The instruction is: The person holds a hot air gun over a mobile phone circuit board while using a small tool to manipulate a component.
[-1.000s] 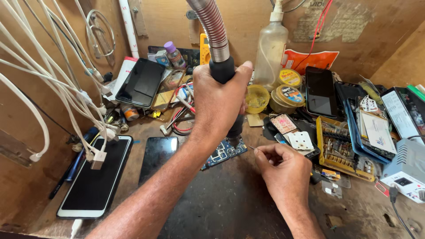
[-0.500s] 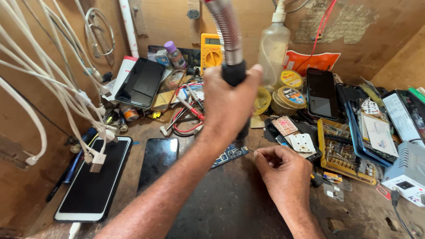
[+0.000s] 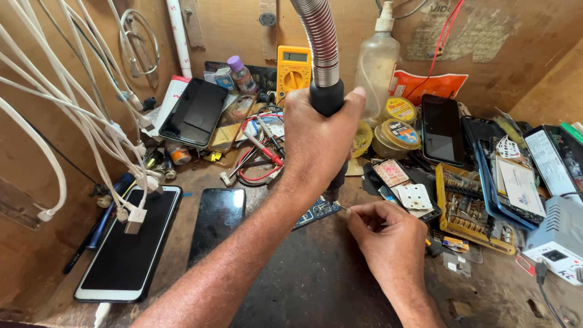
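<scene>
**Hot-air wand held over a small board**

The left hand (image 3: pixel 319 143) is wrapped tight around the black grip of a wand (image 3: pixel 328 97), thumb up along its side. A ribbed metal hose (image 3: pixel 316 36) runs up from the grip and out of the top of the view. The nozzle points down, mostly hidden behind the hand, toward a small blue board (image 3: pixel 319 211) lying on the dark mat (image 3: pixel 316 279) at the middle of the bench.

The right hand (image 3: pixel 388 243) is pinched shut on a thin metal tool (image 3: pixel 342 207), probably tweezers, its tip just beside the board's edge.

The wand looks stiff and light, while the hose is springy and likely tugs back, so the rubber grip is the place to hold it; the metal end should be left alone. The board looks thin, light and fragile, apt to slide on the mat, and is best steadied at its edge with the tip.

Left of the board lie two phones, a dark one (image 3: pixel 215 222) and a white-rimmed one (image 3: pixel 130 246) under hanging white cables (image 3: pixel 73 115). Behind the wand stand a yellow meter (image 3: pixel 293 70) and a plastic bottle (image 3: pixel 376 61). To the right sit round tins (image 3: pixel 398 133) and a yellow parts tray (image 3: pixel 464 203).
</scene>
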